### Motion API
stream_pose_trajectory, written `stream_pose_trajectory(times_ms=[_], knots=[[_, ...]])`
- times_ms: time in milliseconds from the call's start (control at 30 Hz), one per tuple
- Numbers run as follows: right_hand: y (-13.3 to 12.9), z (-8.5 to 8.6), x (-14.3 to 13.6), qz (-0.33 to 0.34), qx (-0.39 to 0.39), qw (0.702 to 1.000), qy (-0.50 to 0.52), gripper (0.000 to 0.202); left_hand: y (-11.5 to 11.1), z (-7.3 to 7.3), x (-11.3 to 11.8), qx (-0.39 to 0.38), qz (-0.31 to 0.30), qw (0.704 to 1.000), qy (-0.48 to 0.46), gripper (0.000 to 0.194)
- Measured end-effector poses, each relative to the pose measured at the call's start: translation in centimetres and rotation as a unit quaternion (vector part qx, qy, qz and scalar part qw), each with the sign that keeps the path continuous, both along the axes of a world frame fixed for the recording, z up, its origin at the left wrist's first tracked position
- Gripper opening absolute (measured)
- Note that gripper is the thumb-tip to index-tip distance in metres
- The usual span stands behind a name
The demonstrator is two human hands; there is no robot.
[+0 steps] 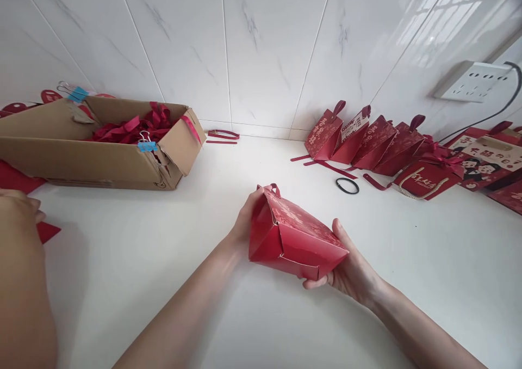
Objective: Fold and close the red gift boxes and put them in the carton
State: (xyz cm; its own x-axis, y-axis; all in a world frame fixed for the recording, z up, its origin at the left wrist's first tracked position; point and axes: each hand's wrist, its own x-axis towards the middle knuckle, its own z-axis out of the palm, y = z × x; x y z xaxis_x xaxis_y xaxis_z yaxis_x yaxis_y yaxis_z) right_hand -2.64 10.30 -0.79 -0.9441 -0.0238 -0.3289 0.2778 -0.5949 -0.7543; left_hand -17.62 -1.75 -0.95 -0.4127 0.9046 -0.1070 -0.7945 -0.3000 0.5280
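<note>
A red paper gift box with a pale printed pattern lies tilted just above the white table, its folded bottom facing me. My left hand grips its far left end near the small handle. My right hand cups the near right corner from below, thumb on top. Both hands hold the box between them.
An open cardboard box with red ribbons and blue binder clips sits at the left. A row of finished red gift boxes leans on the tiled wall at the right, with a black hair band nearby. Another person's arm is at the far left.
</note>
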Motion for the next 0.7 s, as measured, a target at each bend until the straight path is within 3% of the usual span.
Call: stream_pose_trajectory(times_ms=[167,400,700], knots=[[-0.01,-0.03,0.42,-0.082,0.107,0.989,0.056,0.085,-0.03,-0.35,-0.32,-0.01,0.046,0.999,0.006,0.026],[0.47,-0.48,0.61,-0.042,0.172,0.983,0.057,0.078,0.07,0.1,-0.18,0.0,0.052,0.998,-0.026,0.025],[0.0,-0.01,0.47,-0.07,0.191,0.977,0.063,0.062,0.1,0.25,-0.06,0.035,0.031,0.998,0.032,0.03]])
